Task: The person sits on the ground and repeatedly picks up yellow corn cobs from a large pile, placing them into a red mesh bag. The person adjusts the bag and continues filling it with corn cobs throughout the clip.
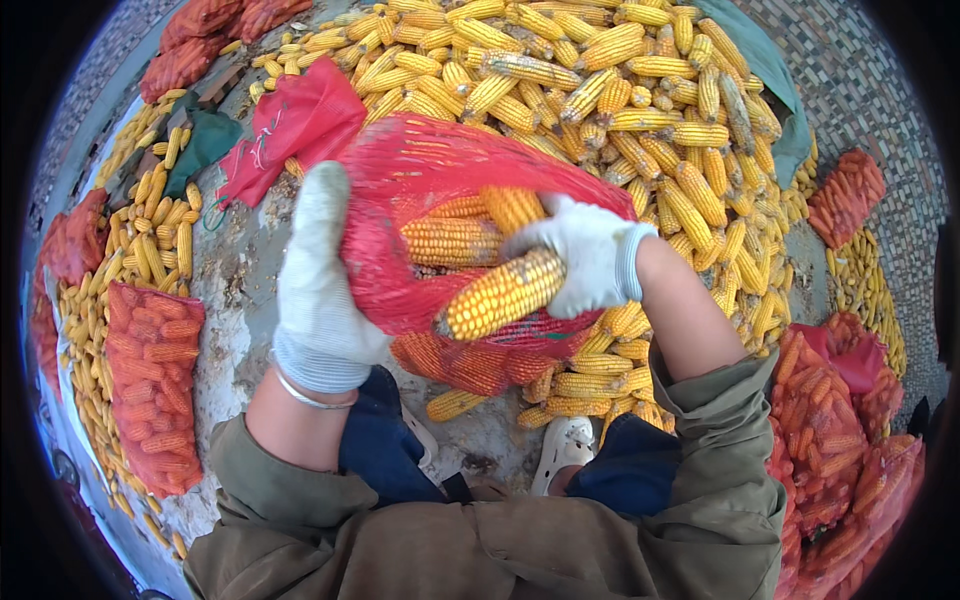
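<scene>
A red mesh bag [375, 240] is in front of me, its mouth facing me, with several yellow corn cobs [452, 240] inside. My left hand [322, 285], in a white knit glove, holds the bag's left side, fingers pointing away from me along the mesh. Over the mouth, my gloved right hand [585, 255] is closed around a corn cob [508, 294] that points toward me. A second cob [512, 210] touches that hand's fingers; whether it is gripped too, I cannot tell. The bag's lower part bulges with cobs above the ground.
A large heap of loose corn cobs [640, 120] spreads ahead and to the right. Filled red mesh bags lie left [155, 390] and right [815, 430]. An unfilled red bag [305, 120] and green cloth [205, 140] lie far left. My feet [562, 450] stand at the heap's edge.
</scene>
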`<state>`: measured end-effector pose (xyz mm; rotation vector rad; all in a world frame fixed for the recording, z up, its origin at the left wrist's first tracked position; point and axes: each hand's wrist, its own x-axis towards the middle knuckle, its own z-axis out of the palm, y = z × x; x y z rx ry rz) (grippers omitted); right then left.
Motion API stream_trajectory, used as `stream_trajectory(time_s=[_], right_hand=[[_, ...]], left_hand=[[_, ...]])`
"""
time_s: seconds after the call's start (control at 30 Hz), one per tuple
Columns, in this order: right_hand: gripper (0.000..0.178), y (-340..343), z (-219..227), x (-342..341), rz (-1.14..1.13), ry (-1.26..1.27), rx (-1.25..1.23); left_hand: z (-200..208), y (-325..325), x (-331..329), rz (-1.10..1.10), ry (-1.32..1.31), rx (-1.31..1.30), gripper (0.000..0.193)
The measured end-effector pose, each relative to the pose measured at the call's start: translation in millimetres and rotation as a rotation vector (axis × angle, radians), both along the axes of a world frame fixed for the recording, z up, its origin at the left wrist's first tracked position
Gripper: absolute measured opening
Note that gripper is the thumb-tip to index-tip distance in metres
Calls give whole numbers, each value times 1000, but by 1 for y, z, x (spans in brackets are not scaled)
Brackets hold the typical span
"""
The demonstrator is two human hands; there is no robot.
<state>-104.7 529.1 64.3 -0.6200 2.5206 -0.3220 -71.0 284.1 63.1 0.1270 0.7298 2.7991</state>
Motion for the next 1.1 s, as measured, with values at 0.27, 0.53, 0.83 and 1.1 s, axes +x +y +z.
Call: stream_trajectory(time_s=[0.27, 0.53, 0.83, 1.1], right_hand=[[79, 57, -66, 14, -273, 46, -426], [63, 308, -141, 27, -1491, 289, -673], [124, 279, -175, -48, -1098, 529, 562], [140, 263, -150, -50, -910, 203, 523]], left_hand=[[-8, -24, 0, -34, 130, -12, 41], [-29, -34, 2, 555, 123, -706, 65], [-30, -44, -9, 479, 4, -450, 63], [-20, -17, -14, 232, -13, -268, 43]])
